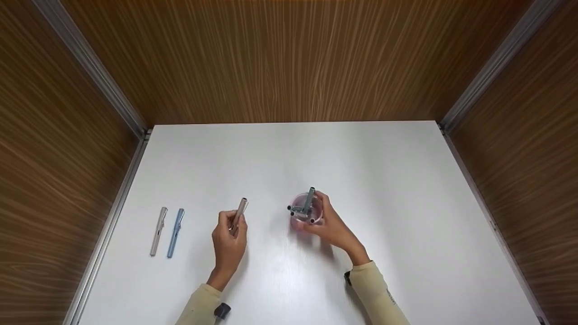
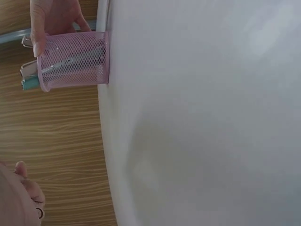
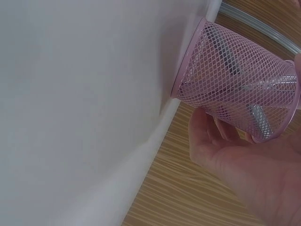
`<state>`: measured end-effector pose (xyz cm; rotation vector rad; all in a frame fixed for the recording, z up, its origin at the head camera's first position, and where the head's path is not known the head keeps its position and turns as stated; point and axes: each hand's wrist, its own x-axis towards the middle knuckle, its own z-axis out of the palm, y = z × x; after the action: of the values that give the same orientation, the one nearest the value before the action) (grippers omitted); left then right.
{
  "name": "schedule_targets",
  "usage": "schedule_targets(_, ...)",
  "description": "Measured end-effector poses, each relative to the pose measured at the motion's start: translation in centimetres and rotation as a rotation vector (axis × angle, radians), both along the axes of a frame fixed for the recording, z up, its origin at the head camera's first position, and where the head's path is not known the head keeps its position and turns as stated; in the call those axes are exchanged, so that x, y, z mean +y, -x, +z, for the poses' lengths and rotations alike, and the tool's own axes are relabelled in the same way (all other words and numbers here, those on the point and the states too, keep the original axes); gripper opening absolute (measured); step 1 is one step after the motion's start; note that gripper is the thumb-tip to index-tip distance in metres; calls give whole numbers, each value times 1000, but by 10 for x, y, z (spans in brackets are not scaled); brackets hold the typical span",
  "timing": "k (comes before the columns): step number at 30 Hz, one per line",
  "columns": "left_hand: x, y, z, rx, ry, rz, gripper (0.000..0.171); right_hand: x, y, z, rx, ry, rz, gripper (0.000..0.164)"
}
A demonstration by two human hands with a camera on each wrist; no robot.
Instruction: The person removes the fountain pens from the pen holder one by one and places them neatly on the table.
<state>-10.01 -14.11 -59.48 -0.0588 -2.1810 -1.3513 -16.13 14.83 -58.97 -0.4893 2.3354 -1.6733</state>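
Observation:
My right hand [image 1: 328, 224] grips a pink mesh pen cup [image 1: 294, 222] round its side, near the rim. Several pens [image 1: 309, 201] lean inside the cup, their ends sticking out above it; the mesh shows them in the right wrist view. To the left of the cup, my left hand [image 1: 230, 239] pinches a pinkish-grey pen [image 1: 240, 210] between thumb and fingers, its end pointing up and away. Only part of the left hand [image 2: 21, 195] shows in the left wrist view, where the pen is hidden.
Two capped pens lie side by side on the left of the white table [image 1: 384, 180]: a silver-grey pen [image 1: 158, 231] and a blue pen [image 1: 175, 233]. Wood-grain panels [image 1: 289, 63] stand behind the table and along both sides.

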Motion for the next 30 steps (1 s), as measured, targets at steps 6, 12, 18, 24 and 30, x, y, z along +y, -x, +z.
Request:
schedule_targets(6,-13,-3,-4,-98,119,70,11,-1,0,-1,-9,14,3,96)
schedule_targets(12,-31,-5,-13,-238,144,159,9,0,0,-2,-20,40,3,97)
schedule_targets(18,-48,-5,-15,-297,162,251,10,0,0,-1,-33,46,-10,95)
schedule_targets(24,-68,-4,-13,-346,189,337,12,-1,-1,-1,-31,60,6,95)
schedule_targets(30,-87,-2,-11,-411,209,401,16,0,1,-1,-43,51,1,95)
